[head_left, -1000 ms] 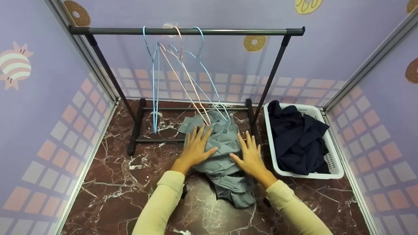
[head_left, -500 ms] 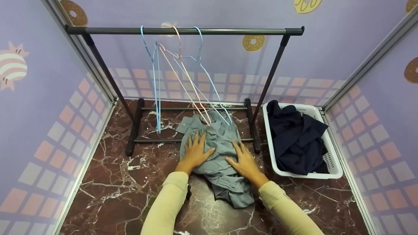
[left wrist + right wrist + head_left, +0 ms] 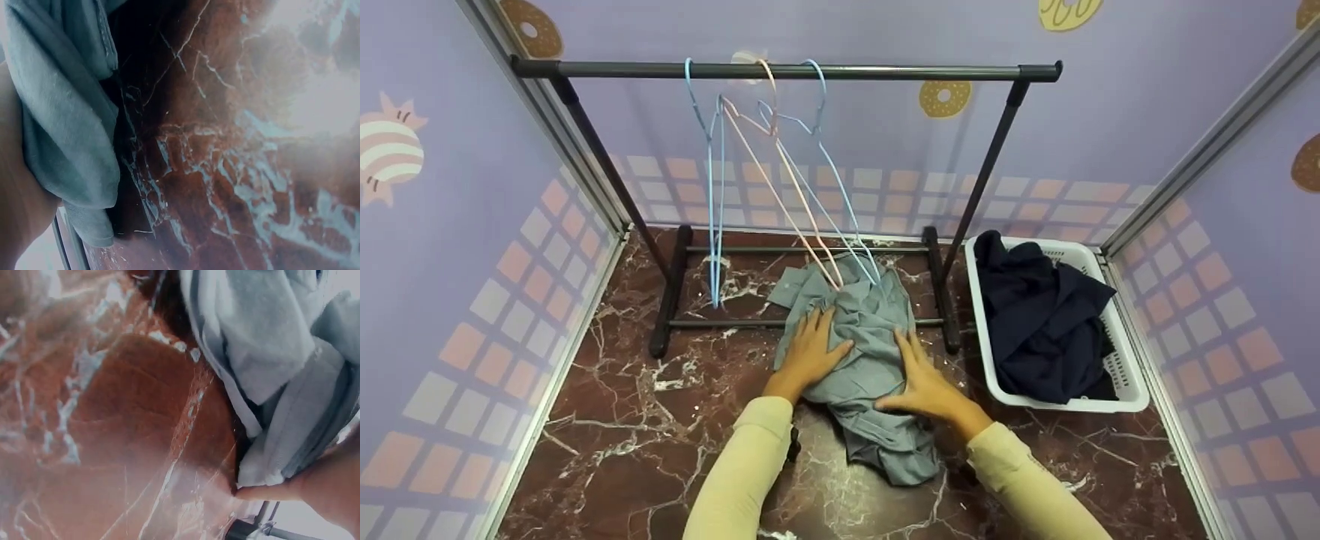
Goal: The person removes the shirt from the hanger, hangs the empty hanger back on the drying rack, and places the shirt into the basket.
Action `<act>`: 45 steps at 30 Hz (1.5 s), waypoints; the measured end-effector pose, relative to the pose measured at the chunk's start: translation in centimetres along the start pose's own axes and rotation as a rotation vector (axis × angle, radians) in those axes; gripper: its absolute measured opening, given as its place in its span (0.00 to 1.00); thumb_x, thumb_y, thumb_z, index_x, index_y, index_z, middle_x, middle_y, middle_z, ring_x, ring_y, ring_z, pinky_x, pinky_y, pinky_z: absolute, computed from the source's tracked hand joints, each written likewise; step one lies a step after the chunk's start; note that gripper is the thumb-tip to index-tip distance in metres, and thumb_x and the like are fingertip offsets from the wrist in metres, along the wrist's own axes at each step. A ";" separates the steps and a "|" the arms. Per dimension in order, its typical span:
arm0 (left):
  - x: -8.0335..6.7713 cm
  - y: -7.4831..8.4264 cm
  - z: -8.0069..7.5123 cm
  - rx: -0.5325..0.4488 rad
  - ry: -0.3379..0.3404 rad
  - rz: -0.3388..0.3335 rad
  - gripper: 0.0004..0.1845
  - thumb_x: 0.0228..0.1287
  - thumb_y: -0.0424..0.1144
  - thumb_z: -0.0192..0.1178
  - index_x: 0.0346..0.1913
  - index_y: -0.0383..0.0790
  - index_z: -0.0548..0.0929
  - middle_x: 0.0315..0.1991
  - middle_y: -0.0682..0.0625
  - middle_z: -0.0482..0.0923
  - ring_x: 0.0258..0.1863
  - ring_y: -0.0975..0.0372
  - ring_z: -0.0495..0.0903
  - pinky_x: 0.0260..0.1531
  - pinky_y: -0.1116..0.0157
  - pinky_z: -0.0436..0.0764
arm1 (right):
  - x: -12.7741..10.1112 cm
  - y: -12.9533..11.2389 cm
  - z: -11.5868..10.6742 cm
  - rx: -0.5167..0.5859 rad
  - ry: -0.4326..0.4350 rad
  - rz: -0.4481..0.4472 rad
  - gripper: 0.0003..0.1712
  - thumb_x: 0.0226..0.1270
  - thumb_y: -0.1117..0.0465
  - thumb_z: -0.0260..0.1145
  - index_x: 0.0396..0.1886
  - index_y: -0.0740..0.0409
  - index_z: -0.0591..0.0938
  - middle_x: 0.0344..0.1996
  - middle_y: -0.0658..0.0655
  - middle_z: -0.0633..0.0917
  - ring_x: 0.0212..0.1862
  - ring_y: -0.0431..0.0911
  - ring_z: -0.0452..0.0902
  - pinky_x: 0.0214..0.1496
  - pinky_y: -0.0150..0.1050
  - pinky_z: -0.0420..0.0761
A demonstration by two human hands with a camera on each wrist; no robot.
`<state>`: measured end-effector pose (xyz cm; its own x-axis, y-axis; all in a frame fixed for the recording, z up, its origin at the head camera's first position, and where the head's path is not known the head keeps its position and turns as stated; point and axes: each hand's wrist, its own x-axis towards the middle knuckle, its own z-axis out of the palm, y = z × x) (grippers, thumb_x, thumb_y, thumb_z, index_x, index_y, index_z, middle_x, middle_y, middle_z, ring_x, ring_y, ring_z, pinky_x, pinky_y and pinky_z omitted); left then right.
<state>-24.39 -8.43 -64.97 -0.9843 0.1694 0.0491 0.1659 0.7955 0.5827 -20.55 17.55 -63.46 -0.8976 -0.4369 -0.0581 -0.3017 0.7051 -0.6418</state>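
A crumpled grey-green garment point(image 3: 859, 345) lies on the floor, spread under the lower ends of the hangers; its kind is unclear. My left hand point(image 3: 812, 350) rests flat on its left side, fingers extended towards the rack. At its right edge, my right hand point(image 3: 926, 386) has the thumb spread over the cloth and the fingers pointing away. In the right wrist view, a fingertip point(image 3: 247, 493) reaches the floor beside the hem. The left wrist view has cloth folds point(image 3: 67, 124) alongside my hand point(image 3: 14, 185), whose fingers are out of sight.
A black clothes rack point(image 3: 885, 73) stands at the back, with a blue hanger point(image 3: 712, 202), a pink hanger point(image 3: 802, 199) and another blue hanger point(image 3: 840, 184) on its bar. A white basket point(image 3: 994, 367) holding dark navy clothing point(image 3: 1046, 322) stands to the right. Patterned walls enclose the floor.
Both hands have drawn back slightly towards me, and more of the garment's upper part shows. My right thumb has opened wider and moved nearer to me. The hangers swing slightly.
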 end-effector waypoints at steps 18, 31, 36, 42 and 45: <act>-3.7 0.2 1.1 0.160 0.211 0.131 0.13 0.62 0.33 0.69 0.50 0.39 0.88 0.47 0.35 0.81 0.48 0.42 0.80 0.51 0.46 0.84 | 1.5 0.7 -1.0 -0.497 -0.102 -0.028 0.72 0.41 0.43 0.88 0.84 0.35 0.55 0.84 0.62 0.49 0.77 0.78 0.51 0.66 0.84 0.59; -6.6 2.3 1.5 0.037 0.138 0.153 0.23 0.65 0.42 0.67 0.60 0.35 0.82 0.53 0.32 0.78 0.52 0.41 0.80 0.52 0.45 0.85 | 1.7 1.0 -2.7 -0.742 0.232 0.045 0.48 0.61 0.69 0.73 0.79 0.39 0.68 0.78 0.68 0.64 0.69 0.79 0.65 0.59 0.79 0.73; -5.3 1.1 -0.4 0.008 0.168 -0.070 0.42 0.64 0.60 0.65 0.76 0.46 0.67 0.73 0.31 0.62 0.69 0.37 0.67 0.63 0.40 0.78 | 0.5 1.0 -3.2 -0.549 0.223 0.142 0.56 0.52 0.69 0.74 0.82 0.49 0.62 0.78 0.73 0.60 0.68 0.81 0.64 0.55 0.76 0.77; -2.4 -0.7 -2.7 -0.041 0.223 -0.298 0.53 0.66 0.73 0.55 0.84 0.48 0.50 0.82 0.29 0.39 0.79 0.27 0.36 0.74 0.26 0.44 | -1.2 1.2 -2.7 -0.192 0.278 0.275 0.44 0.68 0.62 0.58 0.83 0.54 0.56 0.80 0.74 0.54 0.73 0.81 0.56 0.63 0.79 0.68; -1.1 -1.4 -3.2 -0.074 0.211 -0.398 0.53 0.69 0.75 0.48 0.85 0.49 0.45 0.82 0.28 0.37 0.78 0.26 0.33 0.73 0.25 0.41 | -1.5 1.6 -1.6 -0.061 0.292 0.301 0.41 0.77 0.53 0.53 0.84 0.55 0.53 0.81 0.74 0.50 0.76 0.81 0.50 0.67 0.81 0.62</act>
<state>-23.77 -11.55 -63.23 -0.9626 -0.2693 -0.0304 -0.2246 0.7299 0.6456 -20.23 20.21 -63.17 -0.9993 -0.0363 -0.0111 -0.0231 0.8127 -0.5822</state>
